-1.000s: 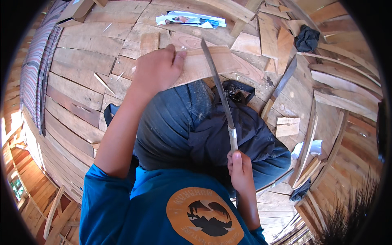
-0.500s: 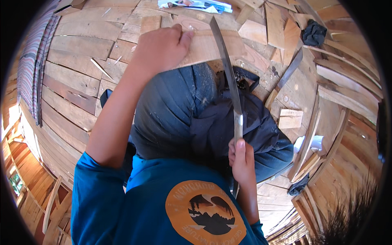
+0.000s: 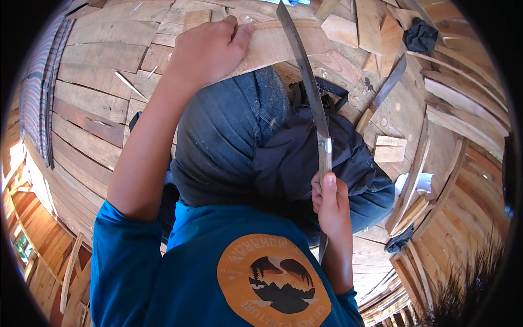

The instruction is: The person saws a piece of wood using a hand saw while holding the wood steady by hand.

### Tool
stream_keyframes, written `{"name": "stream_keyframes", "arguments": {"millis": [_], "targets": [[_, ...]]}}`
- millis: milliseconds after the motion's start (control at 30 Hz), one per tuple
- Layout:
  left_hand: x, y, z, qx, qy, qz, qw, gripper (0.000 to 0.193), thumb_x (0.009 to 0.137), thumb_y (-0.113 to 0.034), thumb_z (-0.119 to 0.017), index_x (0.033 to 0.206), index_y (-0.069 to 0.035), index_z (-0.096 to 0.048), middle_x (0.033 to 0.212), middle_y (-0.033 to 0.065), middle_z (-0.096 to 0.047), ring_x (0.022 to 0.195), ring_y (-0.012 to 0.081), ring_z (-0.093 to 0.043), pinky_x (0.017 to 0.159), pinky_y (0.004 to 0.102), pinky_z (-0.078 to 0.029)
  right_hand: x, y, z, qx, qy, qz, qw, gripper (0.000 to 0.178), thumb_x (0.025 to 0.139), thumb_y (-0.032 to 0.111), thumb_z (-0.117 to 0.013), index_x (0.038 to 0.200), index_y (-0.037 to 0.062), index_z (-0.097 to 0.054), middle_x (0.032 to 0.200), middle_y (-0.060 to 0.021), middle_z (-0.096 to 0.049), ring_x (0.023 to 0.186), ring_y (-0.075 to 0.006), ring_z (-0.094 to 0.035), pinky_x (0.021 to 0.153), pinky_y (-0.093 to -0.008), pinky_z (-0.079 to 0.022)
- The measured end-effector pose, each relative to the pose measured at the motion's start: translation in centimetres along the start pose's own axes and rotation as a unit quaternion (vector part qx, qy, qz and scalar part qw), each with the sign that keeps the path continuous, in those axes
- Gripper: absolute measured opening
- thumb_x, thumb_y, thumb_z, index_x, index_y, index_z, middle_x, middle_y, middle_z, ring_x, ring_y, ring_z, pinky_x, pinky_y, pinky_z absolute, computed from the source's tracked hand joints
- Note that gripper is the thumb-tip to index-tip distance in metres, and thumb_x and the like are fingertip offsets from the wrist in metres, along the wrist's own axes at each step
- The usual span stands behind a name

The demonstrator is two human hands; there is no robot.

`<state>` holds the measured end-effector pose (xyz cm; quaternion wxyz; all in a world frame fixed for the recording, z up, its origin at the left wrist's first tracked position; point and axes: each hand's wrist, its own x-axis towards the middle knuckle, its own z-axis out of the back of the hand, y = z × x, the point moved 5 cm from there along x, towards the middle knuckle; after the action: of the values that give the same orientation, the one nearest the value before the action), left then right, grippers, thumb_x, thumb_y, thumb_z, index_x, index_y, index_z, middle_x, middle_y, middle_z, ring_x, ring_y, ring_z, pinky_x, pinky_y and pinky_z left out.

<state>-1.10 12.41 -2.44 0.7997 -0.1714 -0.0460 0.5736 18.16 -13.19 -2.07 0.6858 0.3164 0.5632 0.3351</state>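
Note:
A pale wooden board [image 3: 272,46] lies across my raised knee, in dark trousers. My left hand [image 3: 210,52] grips the board's left part, thumb on the upper face and fingers curled at the far edge. In my right hand [image 3: 332,204], close to my body, is the wooden handle of a machete [image 3: 308,76]. The long dark blade points away from me and crosses over the board's right part; whether it touches the wood I cannot tell. A dark strip shows below my right hand, partly hidden by the wrist.
A second long blade with a wooden handle [image 3: 389,87] lies on the plank floor at the right. Several wood offcuts [image 3: 340,30] surround it. Black cloth [image 3: 420,38] sits at the far right, striped fabric [image 3: 43,87] at the left. Curved timbers [image 3: 463,120] line the right side.
The whole view has shifted slightly, with the floor things higher in the picture. The machete has slid a little forward, away from me. My left hand keeps its hold on the board.

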Motion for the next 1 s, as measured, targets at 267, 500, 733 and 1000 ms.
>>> {"name": "stream_keyframes", "arguments": {"millis": [267, 500, 733, 1000], "targets": [[0.3, 0.4, 0.0, 0.011, -0.013, 0.0, 1.0, 0.053, 0.099, -0.046, -0.035, 0.097, -0.004, -0.067, 0.09, 0.0198, -0.07, 0.092, 0.037, -0.067, 0.083, 0.0478, -0.051, 1.7, 0.3, -1.1, -0.015, -0.01, -0.002, 1.0, 0.057, 0.101, 0.058, -0.034, 0.075, 0.0088, -0.044, 0.057, 0.0055, -0.033, 0.046, -0.0024, -0.029, 0.041, -0.0207, -0.022], [0.4, -1.7, 1.4, 0.024, 0.076, 0.042, 0.996, 0.049, 0.094, -0.042, -0.045, 0.104, 0.003, -0.062, 0.102, 0.0282, -0.065, 0.103, 0.0406, -0.062, 0.091, 0.0454, -0.049, 2.2, 0.2, -1.4, -0.01, -0.018, 0.007, 1.0, 0.057, 0.101, 0.058, -0.035, 0.074, 0.0091, -0.044, 0.057, 0.0062, -0.033, 0.047, -0.002, -0.028, 0.042, -0.0205, -0.021], [0.6, 1.0, -0.2, -0.003, 0.035, 0.035, 0.999, 0.057, 0.099, -0.048, -0.032, 0.101, -0.005, -0.069, 0.102, 0.0196, -0.069, 0.102, 0.037, -0.065, 0.091, 0.0468, -0.048, 0.6, 0.6, -0.5, -0.032, -0.023, 0.009, 0.999, 0.057, 0.101, 0.057, -0.034, 0.075, 0.0083, -0.046, 0.058, 0.0064, -0.033, 0.048, -0.0018, -0.028, 0.042, -0.0202, -0.021], [0.2, -0.7, 1.1, -0.028, -0.05, 0.033, 0.998, 0.051, 0.099, -0.041, -0.038, 0.09, 0.002, -0.063, 0.092, 0.0264, -0.066, 0.094, 0.0422, -0.063, 0.087, 0.0484, -0.048, 2.9, 0.3, -1.1, 0.021, -0.016, -0.006, 1.0, 0.057, 0.1, 0.06, -0.036, 0.075, 0.0094, -0.045, 0.06, 0.0066, -0.033, 0.048, -0.0018, -0.027, 0.042, -0.0205, -0.021]]}}
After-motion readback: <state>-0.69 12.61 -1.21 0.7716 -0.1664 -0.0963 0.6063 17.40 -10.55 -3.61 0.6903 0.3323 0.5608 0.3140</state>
